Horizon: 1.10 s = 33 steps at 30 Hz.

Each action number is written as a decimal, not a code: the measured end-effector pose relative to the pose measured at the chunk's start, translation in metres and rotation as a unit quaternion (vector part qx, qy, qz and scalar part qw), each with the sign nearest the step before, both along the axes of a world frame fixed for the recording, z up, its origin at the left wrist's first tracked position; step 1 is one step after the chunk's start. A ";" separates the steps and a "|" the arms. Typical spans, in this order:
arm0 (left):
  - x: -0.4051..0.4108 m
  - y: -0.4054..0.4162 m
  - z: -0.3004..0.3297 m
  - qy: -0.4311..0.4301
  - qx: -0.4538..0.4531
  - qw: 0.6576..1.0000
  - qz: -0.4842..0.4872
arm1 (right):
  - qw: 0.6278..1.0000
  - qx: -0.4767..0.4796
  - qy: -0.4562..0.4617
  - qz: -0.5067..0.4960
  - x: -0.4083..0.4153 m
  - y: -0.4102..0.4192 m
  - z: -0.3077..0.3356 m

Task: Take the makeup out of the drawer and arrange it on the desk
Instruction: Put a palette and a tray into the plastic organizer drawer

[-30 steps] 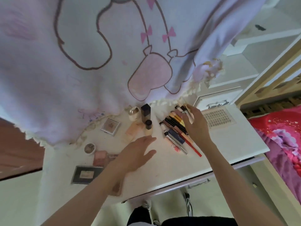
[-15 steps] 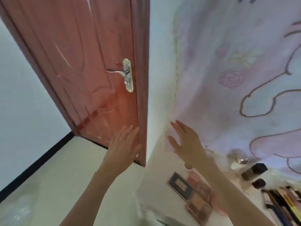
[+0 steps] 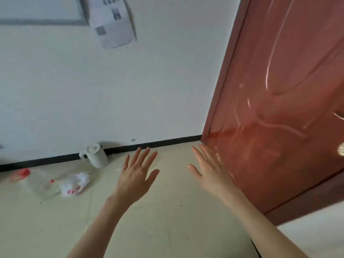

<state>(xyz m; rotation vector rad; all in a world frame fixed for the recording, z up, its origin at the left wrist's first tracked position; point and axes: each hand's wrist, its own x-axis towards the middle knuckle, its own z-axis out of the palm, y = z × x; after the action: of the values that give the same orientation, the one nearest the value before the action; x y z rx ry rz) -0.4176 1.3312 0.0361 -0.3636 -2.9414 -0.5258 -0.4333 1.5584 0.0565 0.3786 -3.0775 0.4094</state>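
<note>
Hands in mid-air, view turned away from worktop. Left hand and right hand are both spread wide, fingers straight, palms down, holding nothing. They hover over the floor, well apart from each other; right hand lies just beside the door, contact w/ it cannot be told.

Task's things: no makeup, drawer or worktop shows in this view, so where the makeup lies cannot be told from here. Only a white edge at lower right, unidentified.

Other items: mug on floor against the wall; bottle and crumpled wrapper lying near it; paper stuck on wall.

Risks, as judged:
- Head points off-task, so any reach back toward the worktop would be blind; likely to knock items standing there.
- Right hand is near the door; a swing could strike it.
- Floor litter (bottle, wrapper, mug) is a trip or kick hazard if the person steps that way.
- Whether arranging is done cannot be checked w/o the worktop in view.
</note>
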 end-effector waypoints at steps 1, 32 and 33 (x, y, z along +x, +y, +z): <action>0.001 -0.019 -0.002 -0.004 -0.002 0.999 0.032 | 1.000 0.010 0.003 0.030 -0.013 -0.020 -0.001; 0.204 -0.435 -0.047 -0.036 0.014 0.671 0.740 | 0.706 0.028 -0.005 0.708 0.006 -0.695 -0.044; 0.218 -0.454 -0.048 -0.041 0.017 0.665 0.746 | 0.699 0.030 -0.005 0.715 0.021 -0.719 -0.046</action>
<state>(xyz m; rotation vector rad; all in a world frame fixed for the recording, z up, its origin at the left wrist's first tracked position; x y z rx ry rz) -0.2001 0.8768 -0.0123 1.8978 -2.1365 -0.2544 -0.4118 0.8395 0.0101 2.6391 -2.0290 0.2253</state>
